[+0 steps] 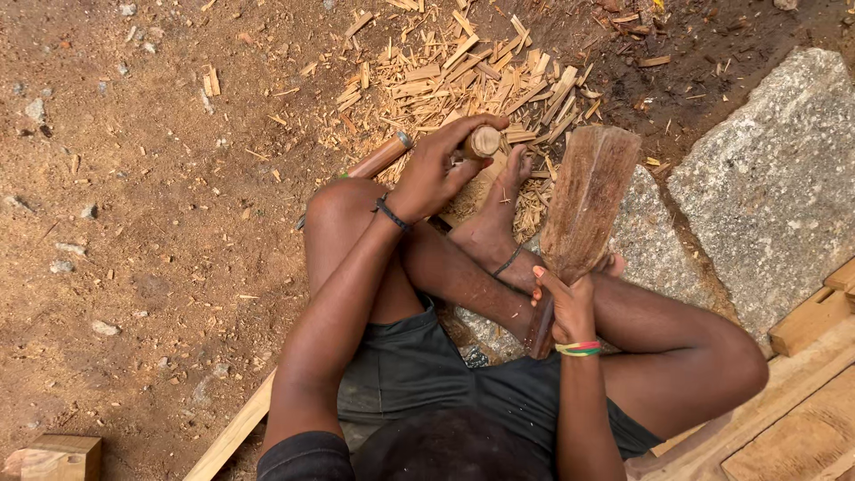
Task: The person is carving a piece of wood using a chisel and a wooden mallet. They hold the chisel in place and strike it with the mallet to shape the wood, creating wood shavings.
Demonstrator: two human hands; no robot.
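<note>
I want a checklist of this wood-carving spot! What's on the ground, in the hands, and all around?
Surface: bare dirt ground, small pebbles.
Job's things: wooden-handled chisel, upright; flat wooden mallet; the piece under the chisel is hidden.
Clutter: pile of pale wood chips ahead of the feet.
Hands: left hand shut around the chisel handle; right hand shut on the mallet's grip, mallet head raised.
Cables: nothing seen.
Surroundings: grey stone slabs at right; wooden planks lower right; wooden block lower left; a second round tool handle on the ground.
</note>
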